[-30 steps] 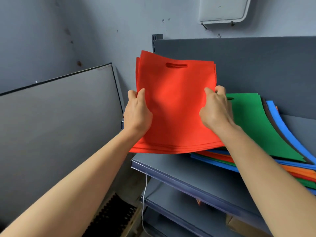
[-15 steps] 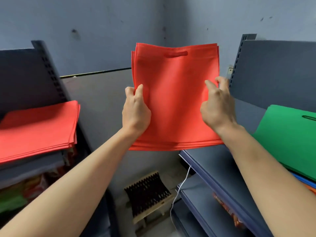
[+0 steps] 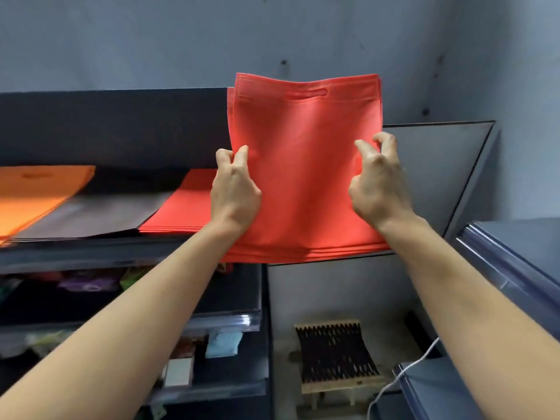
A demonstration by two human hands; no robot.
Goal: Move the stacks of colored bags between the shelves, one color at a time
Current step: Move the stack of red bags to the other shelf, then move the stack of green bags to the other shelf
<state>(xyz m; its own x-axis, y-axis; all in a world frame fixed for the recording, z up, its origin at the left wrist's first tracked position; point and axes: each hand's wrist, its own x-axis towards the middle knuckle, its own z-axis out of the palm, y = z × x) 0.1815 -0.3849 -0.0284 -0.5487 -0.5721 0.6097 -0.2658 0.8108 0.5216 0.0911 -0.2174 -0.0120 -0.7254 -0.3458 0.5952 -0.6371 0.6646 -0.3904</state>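
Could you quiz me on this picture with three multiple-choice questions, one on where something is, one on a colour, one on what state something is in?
1. Where does the red stack already put down lie?
A. on the left shelf, beside the black stack
B. on the floor
C. on the right shelf

2. What colour is the stack at the far left of that shelf?
A. green
B. orange
C. blue

3. How is the held stack of red bags carried?
A. folded in half
B. dangling from one hand
C. gripped at its two sides, one hand on each

Answers:
1. A: it lies on the left shelf, touching the black stack.
2. B: the orange stack lies there.
3. C: the left hand and right hand each pinch a side edge.
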